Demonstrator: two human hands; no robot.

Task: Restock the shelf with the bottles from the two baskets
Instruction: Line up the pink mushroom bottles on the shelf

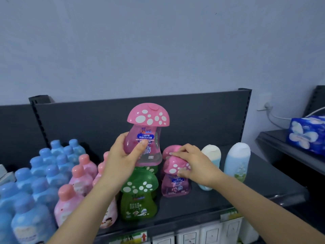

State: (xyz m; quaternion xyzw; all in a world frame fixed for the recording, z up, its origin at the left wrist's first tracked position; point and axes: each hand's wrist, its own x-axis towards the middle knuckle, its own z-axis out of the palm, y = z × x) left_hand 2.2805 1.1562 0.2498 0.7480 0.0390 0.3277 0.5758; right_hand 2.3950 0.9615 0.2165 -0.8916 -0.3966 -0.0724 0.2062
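My left hand [125,154] grips a pink mushroom-capped bottle [146,131] by its body and holds it upright above the dark shelf [237,194]. My right hand [193,164] rests on the spotted cap of a second pink mushroom bottle [175,184] standing on the shelf, fingers curled over the cap. Another pink cap [171,150] shows just behind it. A green mushroom bottle [139,199] stands in front, below the raised one. No basket is in view.
Blue bottles [35,182] and pink-capped bottles [77,180] crowd the shelf's left side. Two pale upright bottles [237,162] stand at the right. A tissue pack [306,134] lies on a neighbouring shelf. The dark back panel [105,124] closes the rear.
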